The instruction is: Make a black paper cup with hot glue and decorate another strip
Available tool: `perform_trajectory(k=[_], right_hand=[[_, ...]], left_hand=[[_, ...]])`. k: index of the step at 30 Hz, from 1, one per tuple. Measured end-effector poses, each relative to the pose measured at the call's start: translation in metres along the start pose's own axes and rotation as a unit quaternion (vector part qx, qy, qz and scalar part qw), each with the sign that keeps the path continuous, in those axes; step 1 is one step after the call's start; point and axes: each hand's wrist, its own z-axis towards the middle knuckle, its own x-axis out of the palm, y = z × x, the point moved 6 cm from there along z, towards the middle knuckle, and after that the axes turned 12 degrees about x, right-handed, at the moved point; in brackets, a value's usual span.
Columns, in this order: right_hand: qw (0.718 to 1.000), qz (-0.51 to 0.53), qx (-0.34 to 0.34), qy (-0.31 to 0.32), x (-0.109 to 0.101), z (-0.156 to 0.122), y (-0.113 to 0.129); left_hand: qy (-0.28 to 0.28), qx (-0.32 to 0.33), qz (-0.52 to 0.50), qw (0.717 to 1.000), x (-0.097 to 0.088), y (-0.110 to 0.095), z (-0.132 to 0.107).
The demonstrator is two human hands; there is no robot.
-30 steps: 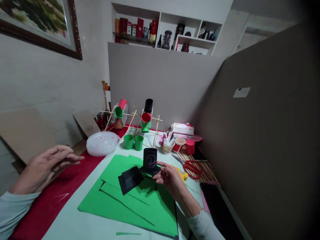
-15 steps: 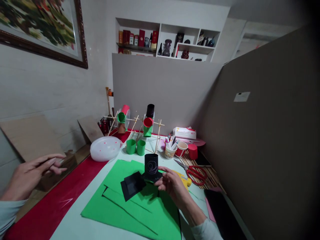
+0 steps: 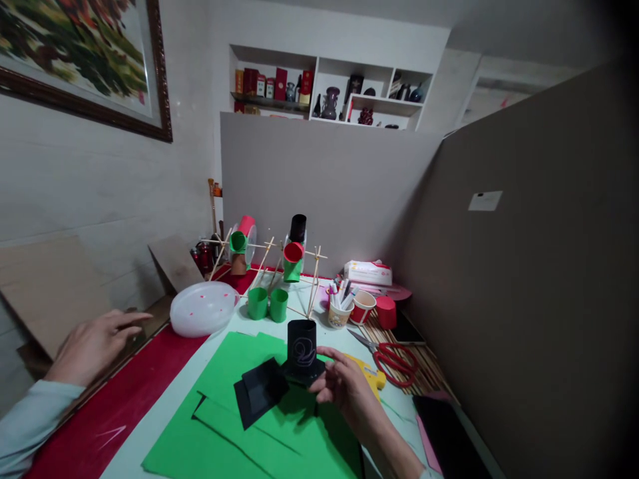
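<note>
My right hand (image 3: 342,386) pinches the edge of a black paper cup (image 3: 301,346), a tube on a flat square base with a light swirl drawn on its side. It is held upright above a green sheet (image 3: 200,432). Beside it on the sheet lie black paper pieces (image 3: 262,391), overlapping. My left hand (image 3: 102,342) hovers empty over the red strip at the table's left, index finger stretched out. Just past it sits a translucent white round container (image 3: 204,309).
Two green paper cups (image 3: 257,303) stand before stick frames carrying coloured paper tubes (image 3: 293,253). To the right are a cup of markers (image 3: 340,313), red-handled scissors (image 3: 397,362), a yellow glue gun (image 3: 369,376), bamboo sticks (image 3: 429,359) and a black flat object (image 3: 449,436). Grey partitions (image 3: 329,179) stand behind and right.
My left hand has moved right, and its index finger now stretches out. My right hand keeps hold of the black paper cup. The whole view has shifted slightly.
</note>
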Motion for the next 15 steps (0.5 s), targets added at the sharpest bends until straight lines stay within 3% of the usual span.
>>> perform_trajectory(k=[3,7,11,15], right_hand=[[1.0,-0.003,0.002,0.006,0.001,-0.004,0.003],[1.0,-0.005,0.009,0.012,-0.002,-0.004,0.003],[1.0,-0.013,0.016,0.016,-0.004,-0.002,0.001],[0.999,-0.025,0.017,0.023,0.001,-0.006,0.003]], left_hand=[[0.042,0.018,0.033,0.998,0.004,-0.012,0.012],[0.104,0.039,-0.004,0.994,0.027,-0.043,0.024],[0.169,0.081,-0.085,0.979,0.061,-0.094,0.023],[0.241,0.153,-0.136,0.949,0.092,-0.157,0.006]])
